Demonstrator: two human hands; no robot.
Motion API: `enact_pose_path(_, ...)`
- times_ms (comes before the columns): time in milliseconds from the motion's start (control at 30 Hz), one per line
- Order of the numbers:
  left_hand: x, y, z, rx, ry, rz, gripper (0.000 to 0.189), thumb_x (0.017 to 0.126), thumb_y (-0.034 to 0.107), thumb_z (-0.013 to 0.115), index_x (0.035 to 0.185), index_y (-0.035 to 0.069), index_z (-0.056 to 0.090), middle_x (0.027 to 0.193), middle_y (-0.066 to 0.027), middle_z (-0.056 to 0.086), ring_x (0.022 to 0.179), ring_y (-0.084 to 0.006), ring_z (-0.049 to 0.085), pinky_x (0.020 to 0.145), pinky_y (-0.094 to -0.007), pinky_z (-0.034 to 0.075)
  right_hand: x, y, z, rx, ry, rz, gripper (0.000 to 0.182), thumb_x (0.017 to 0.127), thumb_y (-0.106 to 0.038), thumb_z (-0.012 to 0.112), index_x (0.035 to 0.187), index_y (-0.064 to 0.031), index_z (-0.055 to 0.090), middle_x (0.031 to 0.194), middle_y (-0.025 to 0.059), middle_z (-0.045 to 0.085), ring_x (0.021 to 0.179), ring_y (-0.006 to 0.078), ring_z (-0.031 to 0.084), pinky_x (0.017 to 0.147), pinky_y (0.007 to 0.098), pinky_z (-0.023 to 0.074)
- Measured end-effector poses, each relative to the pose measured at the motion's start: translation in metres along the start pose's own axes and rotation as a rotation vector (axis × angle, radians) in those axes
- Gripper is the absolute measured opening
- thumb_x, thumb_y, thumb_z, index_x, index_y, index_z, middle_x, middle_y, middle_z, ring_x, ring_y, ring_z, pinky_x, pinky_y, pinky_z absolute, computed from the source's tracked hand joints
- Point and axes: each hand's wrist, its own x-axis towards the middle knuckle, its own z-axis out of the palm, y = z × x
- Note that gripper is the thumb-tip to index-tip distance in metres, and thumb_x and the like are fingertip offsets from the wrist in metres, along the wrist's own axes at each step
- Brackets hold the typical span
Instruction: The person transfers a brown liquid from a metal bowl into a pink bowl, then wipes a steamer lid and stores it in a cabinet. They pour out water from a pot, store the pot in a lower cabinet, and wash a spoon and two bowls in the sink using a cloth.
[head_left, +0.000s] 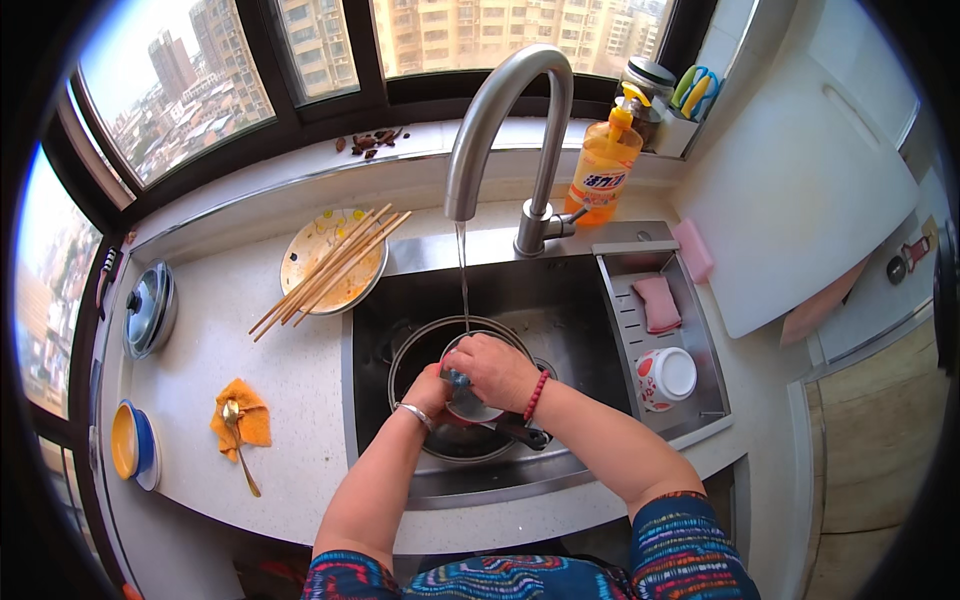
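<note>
Both hands are over the black sink (570, 281), in front of the running faucet (551, 127). My left hand (427, 394), with a silver bracelet, grips the rim of a small bowl (472, 409). My right hand (499, 371), with a red bead bracelet, bends over the bowl; a bluish thing, perhaps a scrubber, shows between the hands, and whether my right fingers hold it is hidden. Water falls just behind the hands. Beneath them sits a round metal pot (401, 352), and a black handle (525, 433) sticks out under my right wrist.
Left of the sink, wooden chopsticks (337, 262) lie across a stained plate (300, 247). A spoon (232, 420) rests on an orange cloth (259, 420); bowls and a lidded dish (161, 300) stand farther left. The right-hand rack holds a pink sponge (657, 304) and white cup (679, 373). Behind stands a soap bottle (604, 169).
</note>
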Motion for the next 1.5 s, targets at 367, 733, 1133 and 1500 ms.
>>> enact_pose_path(367, -0.028, 0.031, 0.037, 0.951, 0.495, 0.803, 0.058, 0.064, -0.006, 0.047, 0.120, -0.001, 0.035, 0.106, -0.0233, 0.045, 0.096, -0.0412, 0.047, 0.084, -0.0419, 0.041, 0.006, 0.040, 0.043, 0.299, 0.633, 0.691, 0.016, 0.067, -0.016, 0.066, 0.080, -0.0091, 0.060, 0.078, 0.0065, 0.061, 0.074, 0.0226, 0.059, 0.066, 0.0333, 0.0467)
enact_pose_path(733, -0.007, 0.025, 0.000, 0.957, 0.703, 0.817, 0.061, 0.068, -0.003, 0.051, 0.125, 0.004, 0.031, 0.109, -0.0193, 0.047, 0.100, -0.0376, 0.048, 0.083, -0.0401, 0.042, -0.022, 0.024, 0.043, 1.539, 0.054, 1.227, 0.025, 0.079, 0.001, 0.048, 0.103, 0.0004, 0.054, 0.091, 0.0113, 0.059, 0.072, 0.0213, 0.061, 0.049, 0.0323, 0.0542)
enact_pose_path(1133, -0.001, 0.031, 0.006, 0.908, 0.582, 0.586, 0.068, 0.069, 0.007, 0.059, 0.129, 0.007, 0.027, 0.090, -0.0183, 0.060, 0.084, -0.0372, 0.058, 0.073, -0.0426, 0.045, 0.010, -0.006, -0.019, 0.249, 0.004, 0.282, 0.053, 0.061, -0.009, 0.064, 0.113, -0.0094, 0.054, 0.119, 0.0176, 0.046, 0.114, 0.0336, 0.040, 0.098, 0.0370, 0.0332)
enact_pose_path(1500, -0.012, 0.030, 0.018, 0.753, 0.553, 0.785, 0.068, 0.064, -0.004, 0.057, 0.126, 0.003, 0.031, 0.083, -0.0127, 0.058, 0.077, -0.0258, 0.058, 0.073, -0.0320, 0.045, 0.022, 0.024, 0.019, 0.259, 0.378, 0.166, 0.031, 0.067, 0.000, 0.062, 0.097, -0.0069, 0.062, 0.089, 0.0083, 0.063, 0.084, 0.0232, 0.060, 0.076, 0.0318, 0.0461)
